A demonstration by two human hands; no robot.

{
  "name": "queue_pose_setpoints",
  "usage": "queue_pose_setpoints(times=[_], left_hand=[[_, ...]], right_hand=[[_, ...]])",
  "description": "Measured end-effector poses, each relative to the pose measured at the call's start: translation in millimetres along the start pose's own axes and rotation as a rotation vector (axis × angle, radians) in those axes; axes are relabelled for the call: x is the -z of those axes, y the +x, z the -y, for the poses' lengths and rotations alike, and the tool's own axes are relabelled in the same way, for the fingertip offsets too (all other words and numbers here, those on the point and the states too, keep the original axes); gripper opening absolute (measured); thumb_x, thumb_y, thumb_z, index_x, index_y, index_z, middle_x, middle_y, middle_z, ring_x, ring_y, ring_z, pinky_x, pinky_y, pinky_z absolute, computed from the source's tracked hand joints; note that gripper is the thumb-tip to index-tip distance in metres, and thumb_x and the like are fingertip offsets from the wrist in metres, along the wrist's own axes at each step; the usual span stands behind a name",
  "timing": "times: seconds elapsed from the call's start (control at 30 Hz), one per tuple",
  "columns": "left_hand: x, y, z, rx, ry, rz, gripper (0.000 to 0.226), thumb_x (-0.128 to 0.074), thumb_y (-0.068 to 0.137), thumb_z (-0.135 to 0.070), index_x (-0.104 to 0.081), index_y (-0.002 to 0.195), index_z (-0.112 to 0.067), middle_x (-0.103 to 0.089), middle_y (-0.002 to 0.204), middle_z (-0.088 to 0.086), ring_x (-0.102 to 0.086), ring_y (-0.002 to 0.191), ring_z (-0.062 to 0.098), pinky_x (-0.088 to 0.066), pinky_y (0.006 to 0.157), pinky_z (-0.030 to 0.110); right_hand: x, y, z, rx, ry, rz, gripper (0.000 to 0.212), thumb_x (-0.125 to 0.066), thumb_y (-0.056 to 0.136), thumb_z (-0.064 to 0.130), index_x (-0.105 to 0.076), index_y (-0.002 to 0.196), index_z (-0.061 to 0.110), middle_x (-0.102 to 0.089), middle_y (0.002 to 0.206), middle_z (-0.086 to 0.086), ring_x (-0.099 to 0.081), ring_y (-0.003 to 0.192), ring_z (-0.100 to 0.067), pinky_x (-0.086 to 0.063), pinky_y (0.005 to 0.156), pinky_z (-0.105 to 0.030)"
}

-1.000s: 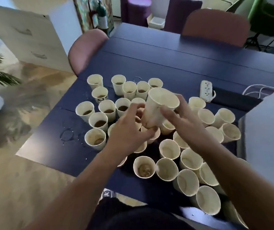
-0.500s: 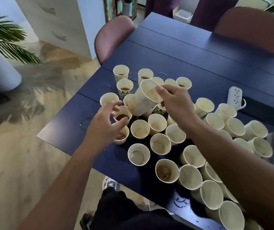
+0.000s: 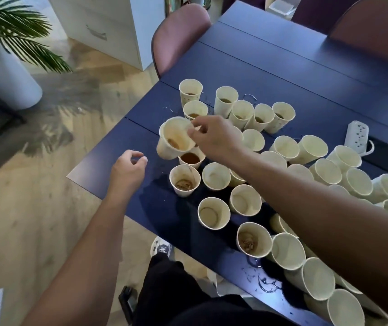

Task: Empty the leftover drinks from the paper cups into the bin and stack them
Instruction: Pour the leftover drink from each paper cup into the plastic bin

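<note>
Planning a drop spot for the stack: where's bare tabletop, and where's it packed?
Free: the near-left corner of the table beside the left hand, and the far half beyond the back row of cups, up to the chairs. Packed: the cups from the right hand toward the near-right edge, rims nearly touching.

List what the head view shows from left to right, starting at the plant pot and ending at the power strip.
Plant pot → left hand → tilted cup pinched by the right hand → power strip.
</note>
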State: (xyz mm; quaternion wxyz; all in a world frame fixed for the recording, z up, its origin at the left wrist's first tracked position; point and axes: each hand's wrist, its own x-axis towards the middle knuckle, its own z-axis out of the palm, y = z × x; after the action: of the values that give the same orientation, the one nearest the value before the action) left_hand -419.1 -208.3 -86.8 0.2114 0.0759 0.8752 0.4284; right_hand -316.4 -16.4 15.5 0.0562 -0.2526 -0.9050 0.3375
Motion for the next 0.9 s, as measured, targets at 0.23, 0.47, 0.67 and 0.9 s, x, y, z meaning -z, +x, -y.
queue_pose_setpoints(times=[0.23, 0.47, 0.67, 0.9], left_hand=[[29, 49, -13, -0.025, -0.18, -0.037, 0.011, -0.056, 0.099, -0.02, -0.065, 0.105, -0.019, -0.072, 0.094, 0.003, -0.063, 0.072, 0.017, -0.05, 0.07, 0.031], [23, 85, -39, -0.128, 0.006, 0.077, 0.013, -0.063, 0.096, -0.03, -0.069, 0.105, -0.022, -0.068, 0.098, -0.001, -0.062, 0.088, 0.016, -0.047, 0.074, 0.028], [-2, 92, -60, -0.159, 0.257, 0.239, 0.03, -0.059, 0.099, -0.043, -0.073, 0.104, -0.017, -0.07, 0.105, -0.002, -0.062, 0.1, 0.021, -0.049, 0.091, 0.038], [-10, 89, -75, -0.197, 0.365, 0.153, 0.032, -0.062, 0.086, -0.053, -0.075, 0.075, -0.026, -0.074, 0.076, -0.005, -0.069, 0.084, 0.025, -0.058, 0.084, 0.044]], right_hand=[[-64, 18, -2, 0.153, -0.286, 0.13, 0.024, -0.053, 0.099, 0.033, -0.072, 0.108, 0.022, -0.068, 0.091, 0.001, -0.057, 0.082, -0.02, -0.048, 0.071, -0.031], [-89, 24, -7, 0.265, -0.614, 0.136, 0.019, -0.053, 0.098, 0.025, -0.071, 0.096, 0.021, -0.068, 0.097, -0.003, -0.057, 0.1, -0.028, -0.033, 0.081, -0.038], [-68, 20, -1, 0.237, -0.556, 0.141, 0.034, -0.05, 0.098, 0.049, -0.069, 0.115, 0.026, -0.056, 0.12, -0.004, -0.045, 0.12, -0.029, -0.029, 0.095, -0.047], [-28, -1, -18, 0.063, -0.239, 0.023, 0.033, -0.05, 0.096, 0.053, -0.064, 0.12, 0.035, -0.059, 0.109, 0.006, -0.048, 0.116, -0.021, -0.03, 0.095, -0.048]])
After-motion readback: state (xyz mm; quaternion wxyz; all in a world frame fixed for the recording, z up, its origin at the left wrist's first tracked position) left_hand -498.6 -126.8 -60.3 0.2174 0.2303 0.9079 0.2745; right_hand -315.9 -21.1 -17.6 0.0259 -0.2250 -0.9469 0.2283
